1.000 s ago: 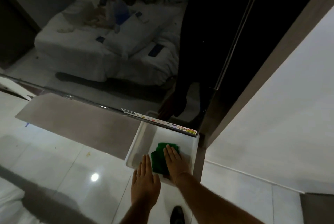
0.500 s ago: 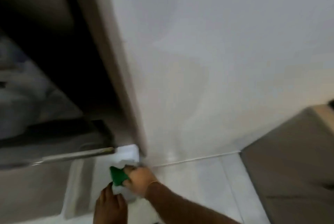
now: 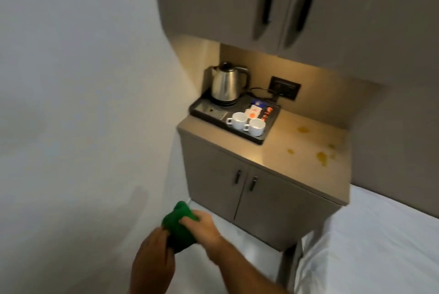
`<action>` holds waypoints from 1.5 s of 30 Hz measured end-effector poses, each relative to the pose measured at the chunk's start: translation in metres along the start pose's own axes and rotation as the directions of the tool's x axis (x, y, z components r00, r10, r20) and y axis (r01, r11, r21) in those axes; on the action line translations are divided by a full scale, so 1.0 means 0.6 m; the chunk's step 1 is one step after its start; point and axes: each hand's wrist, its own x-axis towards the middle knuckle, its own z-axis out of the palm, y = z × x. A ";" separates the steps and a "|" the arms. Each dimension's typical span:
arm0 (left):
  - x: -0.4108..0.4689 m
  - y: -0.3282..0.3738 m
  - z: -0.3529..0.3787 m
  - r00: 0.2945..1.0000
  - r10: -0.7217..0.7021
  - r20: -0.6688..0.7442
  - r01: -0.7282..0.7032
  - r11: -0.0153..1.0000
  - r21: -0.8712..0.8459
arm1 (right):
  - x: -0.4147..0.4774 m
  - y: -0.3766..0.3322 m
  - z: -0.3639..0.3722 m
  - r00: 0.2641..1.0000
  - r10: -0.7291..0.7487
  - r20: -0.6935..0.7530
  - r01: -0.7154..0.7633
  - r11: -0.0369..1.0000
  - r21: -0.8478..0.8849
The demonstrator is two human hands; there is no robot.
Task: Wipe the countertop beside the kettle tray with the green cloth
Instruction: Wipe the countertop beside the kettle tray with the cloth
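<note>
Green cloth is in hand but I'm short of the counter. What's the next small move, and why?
Probably step closer and carry the bunched green cloth, gripped by both the right hand and the left hand, up toward the beige countertop. Yellow-orange stains sit right of the black kettle tray, and the cloth is low, below the counter.

Both bare forearms reach forward from the bottom edge, low and well short of the beige cabinet countertop [image 3: 306,151]. The right hand [image 3: 202,225] curls its fingers over a bunched green cloth [image 3: 179,225], gripping it. The left hand [image 3: 152,260], back up, closes on the cloth's lower end.
</note>
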 end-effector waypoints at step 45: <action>0.513 0.500 0.352 0.782 0.315 0.538 -0.506 0.825 0.252 | 0.294 -0.050 -0.692 0.853 -0.410 -0.323 -0.041 0.564 -0.824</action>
